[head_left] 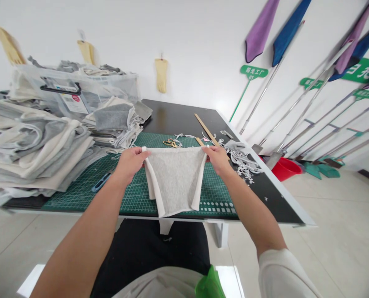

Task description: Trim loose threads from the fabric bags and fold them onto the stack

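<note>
A grey fabric piece (176,178) with cream rolled side edges hangs stretched in front of me over the green cutting mat (220,192). My left hand (130,161) pinches its upper left corner between thumb and fingers. At the upper right corner, my right hand (217,158) is closed on it in the same way. The top edge runs nearly straight between both hands. Gold-handled scissors (170,143) lie just beyond that edge. Blue-handled scissors (100,183) rest on the mat, left of my left forearm.
Tall piles of grey and cream fabric (32,145) cover the table's left side. Behind them stands a clear plastic box (106,89) filled with cloth. A wooden ruler (205,128) and fabric scraps (242,159) lie at right. A red bucket (285,169) stands on the floor.
</note>
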{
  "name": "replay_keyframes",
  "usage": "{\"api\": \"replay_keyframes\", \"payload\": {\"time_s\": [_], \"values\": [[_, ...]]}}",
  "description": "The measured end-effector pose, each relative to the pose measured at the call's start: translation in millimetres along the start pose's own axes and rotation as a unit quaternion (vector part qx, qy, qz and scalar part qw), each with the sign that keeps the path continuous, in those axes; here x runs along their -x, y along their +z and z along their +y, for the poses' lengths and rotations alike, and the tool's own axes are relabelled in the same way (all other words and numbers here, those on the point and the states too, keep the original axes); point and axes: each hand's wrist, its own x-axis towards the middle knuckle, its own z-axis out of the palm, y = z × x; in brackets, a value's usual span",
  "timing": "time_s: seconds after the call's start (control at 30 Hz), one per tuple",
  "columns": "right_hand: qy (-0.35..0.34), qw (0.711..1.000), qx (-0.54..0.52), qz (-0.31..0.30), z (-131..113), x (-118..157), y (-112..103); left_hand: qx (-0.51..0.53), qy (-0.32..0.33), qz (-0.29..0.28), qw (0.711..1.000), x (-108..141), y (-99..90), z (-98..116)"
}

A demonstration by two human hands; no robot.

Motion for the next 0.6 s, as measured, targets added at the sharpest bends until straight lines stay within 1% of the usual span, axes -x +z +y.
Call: {"api": "replay_keyframes", "payload": {"time_s": [0.07,0.17,0.3,0.4,0.43,0.5,0.6], "values": [[-0.005,1.0,0.02,0.003,6,-4,2,-0.029,0.011,0.007,1.0,-5,1.8,-4],[-0.001,0.998,0.059,-0.02,15,-7,6,-0.067,0.025,0.006,0.997,-13,5.3,-9],[0.006,0.99,0.135,-0.05,27,-8,15,-0.115,0.019,-0.033,0.993,-23,12.1,-20],[0.003,0.976,0.208,-0.055,35,-6,19,-0.153,0.014,-0.066,0.986,-26,15.3,-32],[-0.001,0.971,0.234,-0.053,37,-5,19,-0.168,0.012,-0.068,0.983,-26,15.6,-36],[-0.015,0.958,0.284,-0.047,41,-4,16,-0.2,0.012,-0.053,0.978,-28,14.8,-45],[-0.043,0.937,0.344,-0.049,45,-1,11,-0.254,0.029,-0.013,0.967,-30,11.1,-52]]}}
